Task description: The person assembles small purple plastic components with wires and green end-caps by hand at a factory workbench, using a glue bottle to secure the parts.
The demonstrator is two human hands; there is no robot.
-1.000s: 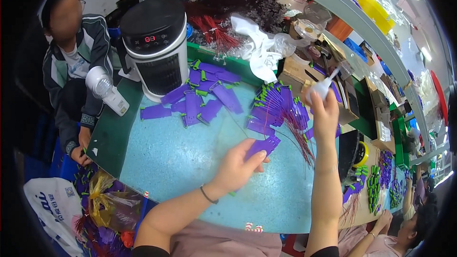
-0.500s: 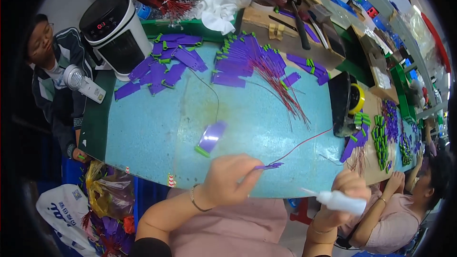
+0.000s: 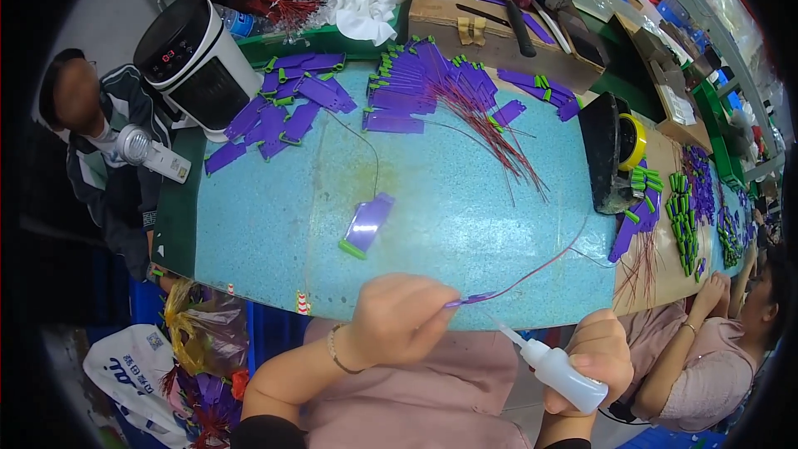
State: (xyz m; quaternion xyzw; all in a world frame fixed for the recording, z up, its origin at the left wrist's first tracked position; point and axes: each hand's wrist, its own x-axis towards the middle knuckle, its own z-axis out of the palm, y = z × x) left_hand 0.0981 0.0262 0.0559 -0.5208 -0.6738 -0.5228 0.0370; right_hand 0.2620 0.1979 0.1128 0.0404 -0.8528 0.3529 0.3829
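Observation:
My left hand (image 3: 397, 318) is closed in a pinch on a small purple piece (image 3: 474, 298) over the table's near edge. A thin dark-red wire (image 3: 542, 264) runs from that piece up toward the right. My right hand (image 3: 605, 351) is wrapped round a white squeeze bottle (image 3: 562, 372), tilted so that its thin nozzle points up and left, just below the purple piece. Whether the nozzle tip touches the piece, I cannot tell. Beyond my left hand a flat purple strip with a green end (image 3: 368, 221) lies alone on the blue tabletop (image 3: 465, 199).
Purple strips with green ends (image 3: 287, 116) lie heaped at the far left, more fanned out (image 3: 416, 87) beside red wires (image 3: 507, 154). A white-and-black heater (image 3: 199, 66) stands back left. Yellow tape (image 3: 633, 143) sits by a black holder (image 3: 600, 145). People sit at both sides.
My right hand has turned the squeeze bottle nozzle-up and brought its tip close to the purple piece. My left hand keeps its pinch, nearly in place.

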